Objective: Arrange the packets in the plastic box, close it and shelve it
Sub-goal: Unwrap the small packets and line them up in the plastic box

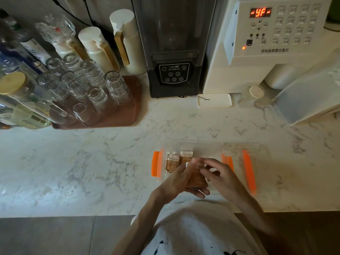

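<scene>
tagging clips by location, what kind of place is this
Probably a café or tea-shop drinks counter: a blender, a push-button dispensing machine, and rows of glasses on a tray.

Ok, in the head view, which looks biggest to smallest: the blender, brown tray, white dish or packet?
1. blender
2. brown tray
3. white dish and packet look alike; the packet is nearer and partly covered, so unranked.

I wore a loose white shirt (193,223). Dark, ink-like splashes (159,244) marked its front. My forearms (147,214) were bare down to my left hand (176,179) and right hand (221,173).
</scene>
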The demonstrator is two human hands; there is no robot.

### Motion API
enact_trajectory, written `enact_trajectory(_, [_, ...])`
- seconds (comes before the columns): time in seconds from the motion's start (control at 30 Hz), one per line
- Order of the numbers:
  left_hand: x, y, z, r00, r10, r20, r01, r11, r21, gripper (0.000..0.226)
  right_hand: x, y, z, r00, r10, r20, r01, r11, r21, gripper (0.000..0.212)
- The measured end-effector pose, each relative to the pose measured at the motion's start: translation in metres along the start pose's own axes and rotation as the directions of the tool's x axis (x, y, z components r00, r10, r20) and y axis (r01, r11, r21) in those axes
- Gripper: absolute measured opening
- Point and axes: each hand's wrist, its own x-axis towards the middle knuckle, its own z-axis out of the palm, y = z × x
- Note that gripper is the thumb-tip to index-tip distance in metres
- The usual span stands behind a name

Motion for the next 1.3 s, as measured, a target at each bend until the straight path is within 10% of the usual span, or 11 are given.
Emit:
enact_trajectory(0.37, [0.009, 0.003, 0.006, 1.0, -0.031, -0.006, 0.03, 0.997, -0.076, 0.052, 0.018, -0.013, -0.022, 0.979, 0.136, 0.151, -0.146, 0.987, 0.062, 0.02])
enact_trajectory(0.5, [0.009, 0.001, -0.002, 0.995, -0.053, -0.084, 0.038, 0.984, -0.171, 0.045, 0.024, -0.011, -0.026, 0.979, 0.189, 0.078, -0.195, 0.977, 0.09, 0.019])
enact_trajectory(0.7, [0.016, -0.001, -0.004, 0.935, 0.15, -0.321, -0.094, 0.978, 0.185, 0.019, 0.028, -0.009, -0.024, 0.985, 0.166, -0.056, -0.16, 0.982, 0.098, 0.028])
enact_trajectory(1.1, [0.027, -0.008, 0.004, 0.852, 0.207, -0.48, -0.144, 0.976, 0.166, 0.031, 0.026, -0.001, -0.01, 0.956, 0.232, -0.179, -0.189, 0.955, 0.23, 0.048])
enact_trajectory(1.3, [0.044, -0.014, 0.008, 0.845, 0.083, -0.528, -0.018, 0.992, 0.127, 0.029, 0.014, 0.011, -0.01, 0.946, 0.261, -0.193, -0.271, 0.962, -0.026, 0.049])
